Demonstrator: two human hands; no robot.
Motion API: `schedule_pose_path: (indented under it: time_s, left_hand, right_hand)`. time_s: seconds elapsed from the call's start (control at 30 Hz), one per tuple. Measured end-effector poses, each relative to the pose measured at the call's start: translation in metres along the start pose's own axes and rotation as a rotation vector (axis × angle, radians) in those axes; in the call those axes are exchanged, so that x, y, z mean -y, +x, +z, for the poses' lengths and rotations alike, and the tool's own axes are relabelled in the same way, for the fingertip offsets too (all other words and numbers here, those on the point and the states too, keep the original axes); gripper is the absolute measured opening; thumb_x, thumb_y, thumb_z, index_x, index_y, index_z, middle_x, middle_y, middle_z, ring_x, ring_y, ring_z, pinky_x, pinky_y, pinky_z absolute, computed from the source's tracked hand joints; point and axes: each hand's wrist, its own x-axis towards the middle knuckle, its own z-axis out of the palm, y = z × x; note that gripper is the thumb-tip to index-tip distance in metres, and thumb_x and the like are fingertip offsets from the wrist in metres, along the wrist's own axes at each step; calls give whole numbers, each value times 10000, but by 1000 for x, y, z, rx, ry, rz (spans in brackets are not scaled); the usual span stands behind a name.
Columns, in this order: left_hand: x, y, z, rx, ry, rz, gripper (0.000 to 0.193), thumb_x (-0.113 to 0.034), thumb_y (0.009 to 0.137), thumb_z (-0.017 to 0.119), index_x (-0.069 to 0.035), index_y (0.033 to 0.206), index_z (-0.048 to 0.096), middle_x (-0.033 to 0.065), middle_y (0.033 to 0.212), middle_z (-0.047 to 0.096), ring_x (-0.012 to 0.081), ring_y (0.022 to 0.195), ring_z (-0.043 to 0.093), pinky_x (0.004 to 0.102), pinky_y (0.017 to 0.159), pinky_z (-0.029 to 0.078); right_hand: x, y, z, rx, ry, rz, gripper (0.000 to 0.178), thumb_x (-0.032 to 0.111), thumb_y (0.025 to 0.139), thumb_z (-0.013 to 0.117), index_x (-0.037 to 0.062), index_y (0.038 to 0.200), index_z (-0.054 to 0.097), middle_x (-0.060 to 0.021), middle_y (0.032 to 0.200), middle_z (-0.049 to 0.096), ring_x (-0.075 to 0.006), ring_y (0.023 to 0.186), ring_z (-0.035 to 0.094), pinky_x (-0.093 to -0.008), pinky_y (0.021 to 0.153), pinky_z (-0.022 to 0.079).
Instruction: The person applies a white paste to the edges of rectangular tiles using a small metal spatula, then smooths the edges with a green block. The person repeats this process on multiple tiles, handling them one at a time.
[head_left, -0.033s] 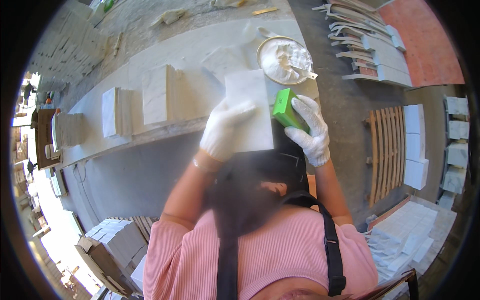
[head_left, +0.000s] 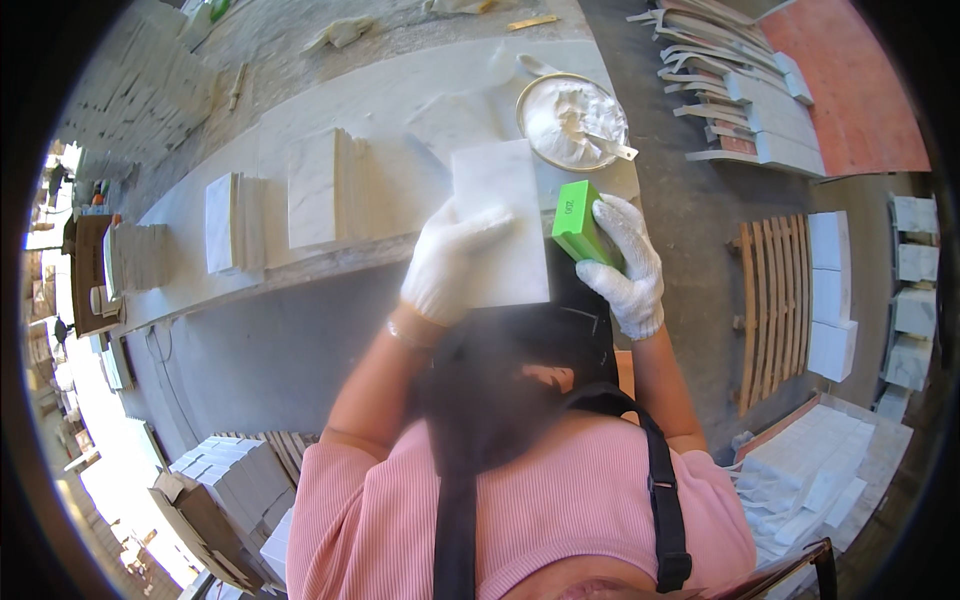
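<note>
My left hand [head_left: 447, 255], in a white knit glove, grips a white marble tile [head_left: 505, 225] by its left side, the thumb lying across the top face. The tile's far part is over the worktable and its near edge sticks out toward my body. My right hand [head_left: 627, 265], gloved alike, is closed around a bright green sanding block [head_left: 577, 221]. That block is held tilted just right of the tile, apart from it. Beyond my right hand, a round bowl of white paste [head_left: 568, 118] stands on the table with a scraper [head_left: 612, 147] in it.
Upright stacks of tiles [head_left: 315, 190] stand along the pale worktable [head_left: 400, 95] to the left. Slats of a wooden pallet [head_left: 772, 305] lie on the floor at right, beside white stacked pieces [head_left: 828, 290]. Boxed tiles [head_left: 235, 480] sit low at left.
My right hand and the green sanding block have shifted slightly right, and the block has turned a little. My left hand keeps its hold on the tile.
</note>
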Motion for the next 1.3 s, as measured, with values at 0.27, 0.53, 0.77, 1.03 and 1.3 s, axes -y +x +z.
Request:
schedule_pose_path:
  time_s: [0.27, 0.53, 0.77, 1.03, 1.3]
  left_hand:
    - [-2, 3, -9, 25, -22, 24, 357, -59, 978, 692, 33, 1315, 618, 88, 1157, 715, 165, 986, 697, 331, 873, 583]
    - [-1, 9, -19, -38, 14, 55, 377, -46, 966, 697, 32, 1323, 604, 100, 1173, 702, 189, 1005, 699, 349, 889, 589]
    - [-4, 7, -31, -19, -70, 24, 410, -50, 970, 696, 26, 1360, 597, 97, 1203, 699, 180, 1018, 691, 344, 914, 576]
    - [-8, 6, -52, -127, -43, 111, 357, -60, 982, 684, 12, 1324, 608, 89, 1164, 696, 181, 968, 690, 335, 871, 580]
    - [-1, 20, -82, -285, -26, 276, 291, -88, 991, 689, -33, 1270, 626, 82, 1115, 692, 182, 938, 691, 350, 799, 593]
  right_hand:
    - [4, 17, 8, 67, -130, -30, 645, 83, 756, 880, 66, 1371, 686, -191, 1455, 584, -356, 1312, 587, -426, 1103, 487]
    - [8, 21, 17, 399, -166, -483, 673, 83, 720, 902, 130, 1363, 707, -198, 1408, 607, -400, 1256, 604, -472, 1068, 492]
    - [20, 39, 22, 367, -157, -498, 650, 109, 703, 873, 91, 1333, 713, -191, 1408, 610, -386, 1234, 628, -467, 1068, 507]
    - [-33, 67, 35, 140, -365, -354, 633, 100, 765, 861, 55, 1374, 693, -188, 1383, 635, -343, 1289, 607, -421, 1115, 485]
    - [-45, 93, 86, 151, -775, -430, 634, 246, 789, 836, 166, 1401, 689, -168, 1384, 632, -411, 1266, 592, -518, 1110, 455]
